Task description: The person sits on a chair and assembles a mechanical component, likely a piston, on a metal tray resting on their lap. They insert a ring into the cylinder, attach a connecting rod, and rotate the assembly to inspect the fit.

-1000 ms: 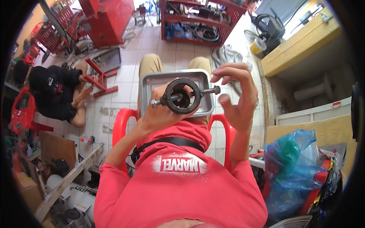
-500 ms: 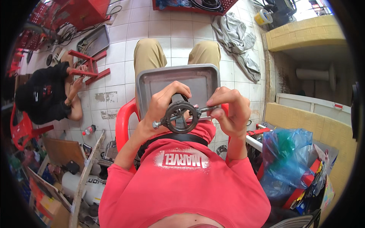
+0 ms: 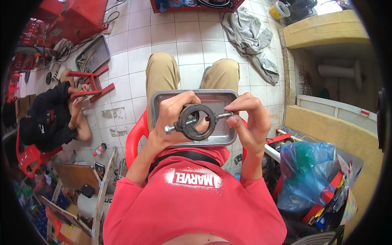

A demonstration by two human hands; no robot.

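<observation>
Between the left hand (image 3: 173, 118) and the right hand (image 3: 249, 122) sits a black metal ring collar (image 3: 211, 123), its round opening facing the person's chest. The left hand is wrapped around the collar's left side and back, some of its fingers visible through the opening, just above a hex-head bolt (image 3: 168, 129) whose threaded shank runs into the ring. The right hand pinches the outer end of the opposite bolt (image 3: 223, 115) between thumb and fingertips. Beneath both hands, a metal tray (image 3: 224, 131) rests on the lap, over tan trousers (image 3: 161, 75). To the right of the right hand, nearer the body, bulges a translucent blue plastic bag (image 3: 306, 175). Ahead and right of it, a grey cloth (image 3: 249, 43) lies crumpled on the tiled floor (image 3: 134, 51). Well left of the left hand, a co-worker in black (image 3: 49, 108) handles a red stool-like frame (image 3: 94, 87). Farthest ahead of the hands stands a red shelf unit (image 3: 192, 8).
</observation>
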